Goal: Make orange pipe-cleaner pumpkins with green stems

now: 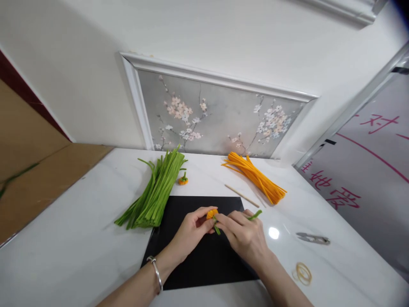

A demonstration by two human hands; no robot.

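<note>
Above a black mat (198,264), my left hand (193,226) pinches a small orange pumpkin shape (211,213) made of pipe cleaners. My right hand (244,234) is closed on a green pipe cleaner (255,215) at the pumpkin's near side; one end sticks out past the knuckles, and a short green piece (217,230) points down between the hands. My fingers hide where green and orange meet. Beyond the mat sits a similar little orange pumpkin (183,180) with a green stem, upright on the table.
A thick bundle of green pipe cleaners (156,192) overlaps the mat's left edge. Orange pipe cleaners (258,177) lie at the back right, near a thin wooden stick (242,195). Thread snips (313,238) and rubber bands (303,273) are on the right. A whiteboard (361,162) borders the table.
</note>
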